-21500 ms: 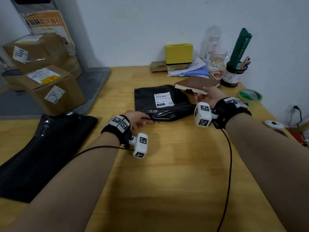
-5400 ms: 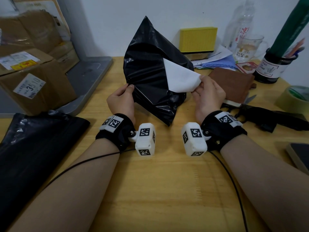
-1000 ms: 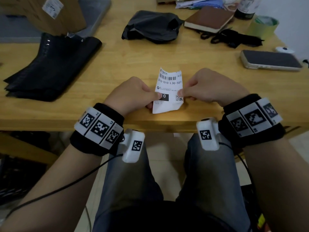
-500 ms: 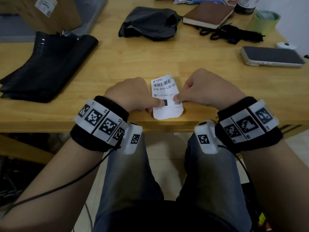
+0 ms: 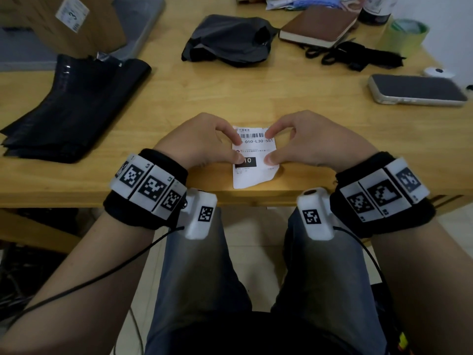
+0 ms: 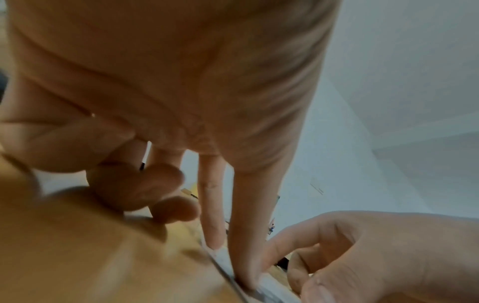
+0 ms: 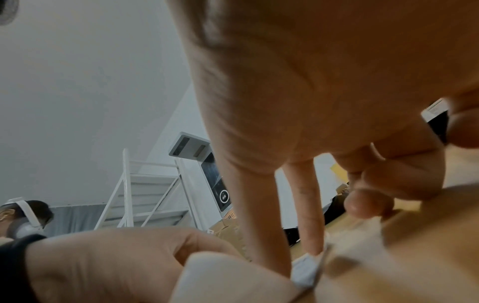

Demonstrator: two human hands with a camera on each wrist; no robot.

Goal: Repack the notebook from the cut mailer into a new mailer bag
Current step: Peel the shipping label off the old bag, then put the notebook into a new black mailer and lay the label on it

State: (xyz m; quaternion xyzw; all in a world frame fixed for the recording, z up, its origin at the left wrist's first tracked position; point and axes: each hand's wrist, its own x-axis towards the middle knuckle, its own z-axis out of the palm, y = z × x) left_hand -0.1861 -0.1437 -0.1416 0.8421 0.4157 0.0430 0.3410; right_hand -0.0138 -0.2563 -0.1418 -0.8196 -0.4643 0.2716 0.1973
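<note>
While both hands work at the near edge of the light wooden table (image 5: 256, 98), a white paper shipping label (image 5: 252, 175) with a barcode and a black block lies flat between them, its lower end reaching the table's lip. On the label's left edge, the left hand (image 5: 197, 142) presses down with thumb and forefinger, the other fingers curled beneath the palm; the left wrist view shows straight fingertips (image 6: 243, 272) bearing on the paper. Opposite it, the right hand (image 5: 314, 142) does the same on the right edge, thumb low and forefinger at the barcode. Neither hand encloses the label; both pin it against the wood.

Farther off to the left lies a flat stack of glossy black plastic mailer bags (image 5: 74, 108). To the right sits a dark smartphone (image 5: 414, 90), face up. Beyond, well apart from either hand, the crumpled dark grey cut mailer (image 5: 227, 39) rests near the table's middle, and just beside it on the right lies the brown hardcover notebook (image 5: 320, 26), closed and untouched. Black-handled scissors (image 5: 332, 51) lie close in front of the notebook.
</note>
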